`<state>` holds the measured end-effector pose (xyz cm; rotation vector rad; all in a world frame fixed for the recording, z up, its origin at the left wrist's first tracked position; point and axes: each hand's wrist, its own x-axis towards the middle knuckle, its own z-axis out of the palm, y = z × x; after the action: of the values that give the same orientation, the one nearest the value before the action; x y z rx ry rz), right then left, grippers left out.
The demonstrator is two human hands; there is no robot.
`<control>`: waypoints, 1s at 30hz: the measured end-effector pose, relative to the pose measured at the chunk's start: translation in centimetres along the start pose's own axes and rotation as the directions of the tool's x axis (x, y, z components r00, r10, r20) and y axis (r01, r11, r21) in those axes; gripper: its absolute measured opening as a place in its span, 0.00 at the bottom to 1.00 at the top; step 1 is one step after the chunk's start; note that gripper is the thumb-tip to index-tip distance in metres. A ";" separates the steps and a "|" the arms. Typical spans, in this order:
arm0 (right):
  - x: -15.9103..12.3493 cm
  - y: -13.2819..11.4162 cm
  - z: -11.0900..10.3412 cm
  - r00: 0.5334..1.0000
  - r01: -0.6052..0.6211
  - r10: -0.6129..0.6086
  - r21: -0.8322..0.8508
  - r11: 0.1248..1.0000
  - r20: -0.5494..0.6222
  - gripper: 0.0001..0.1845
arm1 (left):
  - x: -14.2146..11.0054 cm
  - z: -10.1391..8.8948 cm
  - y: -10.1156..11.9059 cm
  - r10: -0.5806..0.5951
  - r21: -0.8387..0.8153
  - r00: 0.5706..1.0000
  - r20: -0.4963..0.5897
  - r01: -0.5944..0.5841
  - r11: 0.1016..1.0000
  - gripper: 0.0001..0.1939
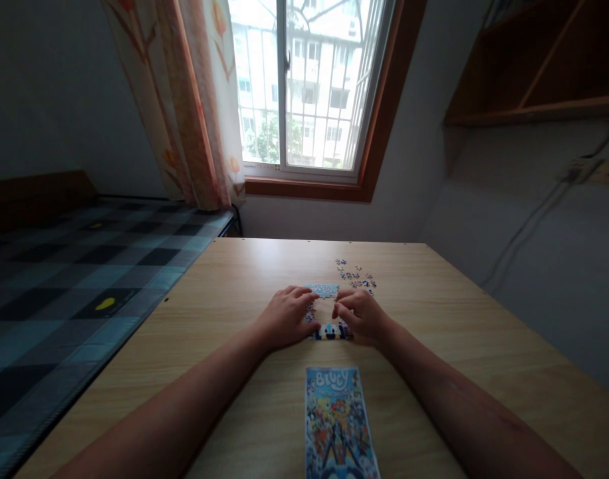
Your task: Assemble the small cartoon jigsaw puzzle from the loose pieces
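Note:
A partly joined jigsaw puzzle (322, 290) lies on the wooden table, with bare tabletop showing inside its frame of pieces. Its top strip is light blue, and the bottom strip shows a blue cartoon face. My left hand (286, 318) rests at the puzzle's left side, thumb and fingers apart, touching its edge and holding nothing. Over the right side is my right hand (363, 315), its fingers curled and pinched together. Whatever may be between those fingertips is too small to make out. The right hand hides part of the puzzle's right border.
Several loose puzzle pieces (356, 275) are scattered behind my right hand. A printed Bluey picture sheet or box (338, 422) lies on the table (225, 412) nearer to me. To the left is a bed with a checked cover (110, 266); a window (319, 86) is ahead.

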<state>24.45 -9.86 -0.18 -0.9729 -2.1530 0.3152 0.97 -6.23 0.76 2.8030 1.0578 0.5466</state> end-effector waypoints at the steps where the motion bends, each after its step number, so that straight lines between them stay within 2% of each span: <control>1: -0.1 0.2 0.0 1.000 -0.004 0.004 -0.016 1.000 -0.006 0.19 | 0.0 0.0 0.0 0.008 0.002 1.000 0.000 -0.008 1.000 0.30; 5: -0.1 0.1 -0.2 0.999 0.003 -0.009 -0.145 0.989 -0.041 0.21 | -0.1 0.0 -0.1 0.029 -0.010 0.999 -0.031 -0.030 1.000 0.25; 8: 0.0 0.3 -1.1 0.982 -0.001 -0.052 -0.279 0.960 -0.183 0.22 | 0.0 0.2 -0.4 -0.024 -0.014 0.996 -0.086 0.023 1.000 0.21; 10: -0.1 1.0 -2.3 0.942 -0.076 -0.040 -0.330 0.941 -0.332 0.21 | 0.1 0.4 -0.8 -0.081 0.001 0.991 -0.107 0.081 0.997 0.22; 12: -0.6 2.5 -3.6 0.875 -0.198 0.021 -0.319 0.927 -0.484 0.20 | 0.2 0.7 -1.1 -0.137 0.030 0.986 -0.099 0.141 0.990 0.25; 14: -1.4 4.5 -5.0 0.775 -0.359 0.147 -0.237 0.903 -0.614 0.22 | 0.2 0.9 -1.3 -0.180 0.063 0.982 -0.060 0.183 0.981 0.29; 15: -1.8 5.6 -5.5 0.696 -0.452 0.240 -0.152 0.879 -0.677 0.23 | 0.2 1.0 -1.3 -0.195 0.077 0.980 -0.033 0.197 0.977 0.31; 17: -2.7 7.8 -6.4 0.461 -0.622 0.442 0.075 0.779 -0.770 0.25 | 0.1 1.0 -1.2 -0.217 0.092 0.976 0.020 0.214 0.972 0.35; 18: -3.1 8.8 -6.6 0.362 -0.666 0.514 0.171 0.726 -0.778 0.25 | 0.1 1.0 -1.1 -0.225 0.095 0.973 0.041 0.220 0.971 0.36; 20: -3.5 10.3 -6.7 0.246 -0.692 0.601 0.296 0.659 -0.761 0.24 | 0.1 1.0 -1.0 -0.237 0.097 0.969 0.068 0.230 0.968 0.37; 21: -3.6 10.7 -6.7 0.229 -0.692 0.627 0.329 0.642 -0.744 0.23 | 0.1 1.0 -0.9 -0.241 0.098 0.968 0.075 0.233 0.967 0.37; 22: -3.6 11.0 -6.6 0.234 -0.693 0.642 0.338 0.637 -0.730 0.23 | 0.1 1.0 -0.9 -0.242 0.099 0.967 0.080 0.234 0.967 0.38; 23: -3.5 11.0 -6.4 0.260 -0.695 0.648 0.328 0.640 -0.716 0.23 | 0.1 1.0 -1.0 -0.241 0.101 0.967 0.081 0.233 0.967 0.38; 28: -2.6 9.5 -5.2 0.516 -0.702 0.616 0.118 0.702 -0.595 0.24 | 0.0 1.3 -1.5 -0.217 0.111 0.973 0.073 0.208 0.972 0.38; 30: -2.4 8.9 -4.8 0.578 -0.698 0.611 0.061 0.714 -0.541 0.24 | 0.0 1.4 -1.6 -0.208 0.112 0.976 0.068 0.200 0.973 0.37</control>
<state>33.80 -5.86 -2.44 -1.7287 -1.2463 0.1842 0.48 -5.03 -0.84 2.7299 1.3745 0.3651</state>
